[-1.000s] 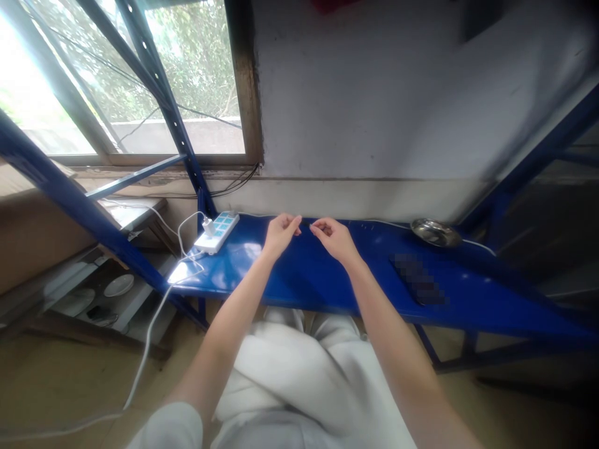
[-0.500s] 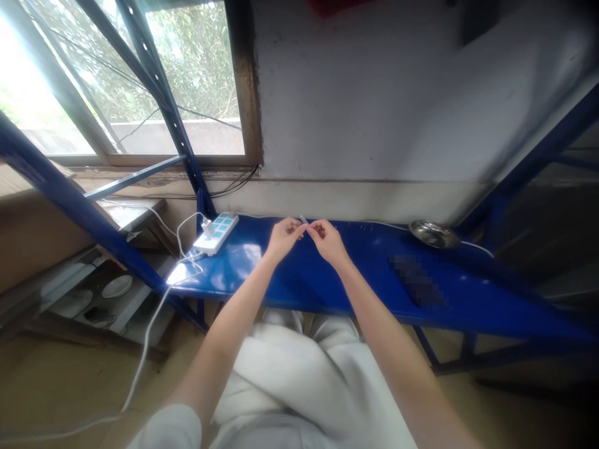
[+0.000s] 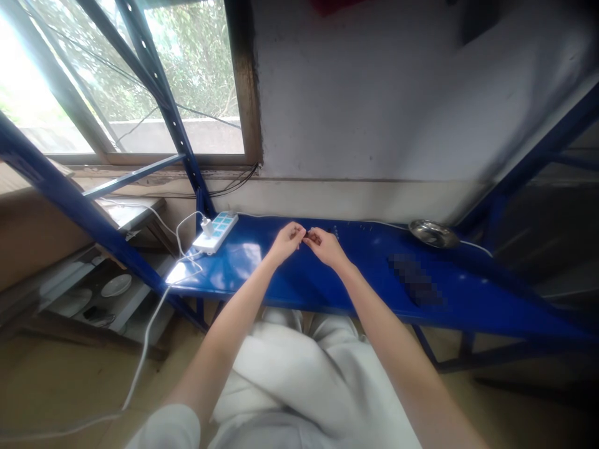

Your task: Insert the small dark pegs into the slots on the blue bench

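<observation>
Both my hands hover over the middle of a blue metal shelf (image 3: 299,284). My left hand (image 3: 286,241) and my right hand (image 3: 324,245) meet fingertip to fingertip, each pinched closed on a tiny object I cannot make out. Several small dark bits (image 3: 349,229) lie on the shelf just beyond my right hand. My white-clothed lap shows below the shelf's front edge.
A white power strip (image 3: 215,232) with a plug and white cable sits at the shelf's left end. A steel dish (image 3: 433,233) stands at the back right, a blurred dark item (image 3: 416,279) in front of it. Blue rack posts (image 3: 70,199) and a window flank the left.
My hands came together from a small gap and moved slightly toward me; their fingertips now touch in a pinch.
</observation>
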`<state>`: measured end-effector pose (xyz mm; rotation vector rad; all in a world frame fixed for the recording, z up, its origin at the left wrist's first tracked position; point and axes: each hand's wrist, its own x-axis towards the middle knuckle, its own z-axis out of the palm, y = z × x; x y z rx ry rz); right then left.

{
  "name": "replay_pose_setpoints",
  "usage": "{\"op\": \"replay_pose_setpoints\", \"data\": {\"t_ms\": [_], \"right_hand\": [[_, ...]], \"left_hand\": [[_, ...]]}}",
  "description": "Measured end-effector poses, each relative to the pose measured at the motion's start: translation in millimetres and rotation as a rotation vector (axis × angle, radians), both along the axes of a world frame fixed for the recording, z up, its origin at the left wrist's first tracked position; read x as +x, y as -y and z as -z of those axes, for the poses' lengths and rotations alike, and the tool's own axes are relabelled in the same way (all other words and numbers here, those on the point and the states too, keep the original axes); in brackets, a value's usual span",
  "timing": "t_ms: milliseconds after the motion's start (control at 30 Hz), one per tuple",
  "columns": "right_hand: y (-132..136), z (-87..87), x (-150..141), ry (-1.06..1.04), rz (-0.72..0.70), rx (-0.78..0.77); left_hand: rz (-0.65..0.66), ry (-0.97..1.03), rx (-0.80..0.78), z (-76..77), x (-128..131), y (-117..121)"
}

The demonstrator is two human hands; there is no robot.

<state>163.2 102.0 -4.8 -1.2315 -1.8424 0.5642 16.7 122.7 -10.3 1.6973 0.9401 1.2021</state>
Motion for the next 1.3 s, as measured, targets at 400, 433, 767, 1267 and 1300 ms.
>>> {"op": "replay_pose_setpoints", "data": {"t_ms": [400, 433, 767, 1267, 1300], "right_hand": [[-22, 44.9, 44, -0.122, 0.425, 0.100], [-23, 50.7, 48, -0.109, 0.443, 0.086], [-22, 94.6, 65, 0.038, 0.436, -0.079], [-40, 99.5, 57, 0.205, 0.443, -0.201], [-42, 100.4, 57, 0.210, 0.444, -0.210]], "left_hand": [[-0.285, 0.018, -0.207, 89.6, 0, 0], [-0.287, 0.010, -0.213, 93.4, -1, 1], [-0.277, -0.002, -0.236, 105.1, -3, 7], [-0.272, -0.028, -0.252, 102.8, -3, 10], [-0.273, -0.033, -0.251, 102.3, -4, 10]]}}
